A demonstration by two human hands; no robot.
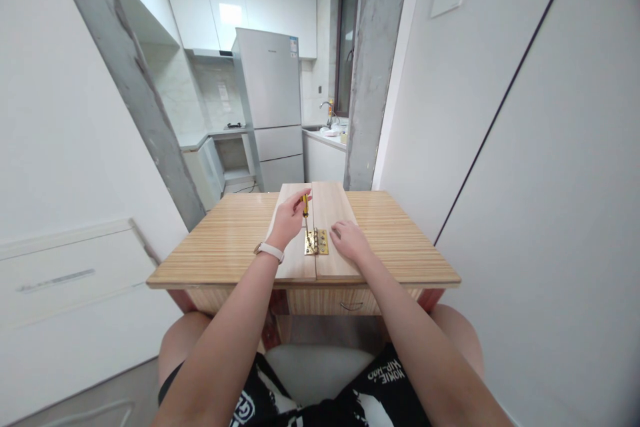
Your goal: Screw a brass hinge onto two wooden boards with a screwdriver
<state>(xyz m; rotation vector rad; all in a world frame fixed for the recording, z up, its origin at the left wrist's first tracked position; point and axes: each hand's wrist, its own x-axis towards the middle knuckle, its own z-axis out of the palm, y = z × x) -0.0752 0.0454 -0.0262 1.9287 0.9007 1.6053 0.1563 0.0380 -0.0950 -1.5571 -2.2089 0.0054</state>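
Observation:
Two pale wooden boards [330, 213] lie side by side on a striped wooden table [225, 240]. A brass hinge [317, 241] sits across their seam. My left hand [289, 217] is closed round a yellow-handled screwdriver [305, 205], held upright with its tip down at the hinge. A white watch band circles that wrist. My right hand [349, 240] rests on the right board just beside the hinge, fingers curled and pressed down; whether it holds anything is hidden.
A drawer with a handle [351, 306] sits under the table front. A white wall stands close on the right, and a white cabinet [65, 280] on the left. Beyond the table are concrete pillars, a fridge [270, 107] and a kitchen counter.

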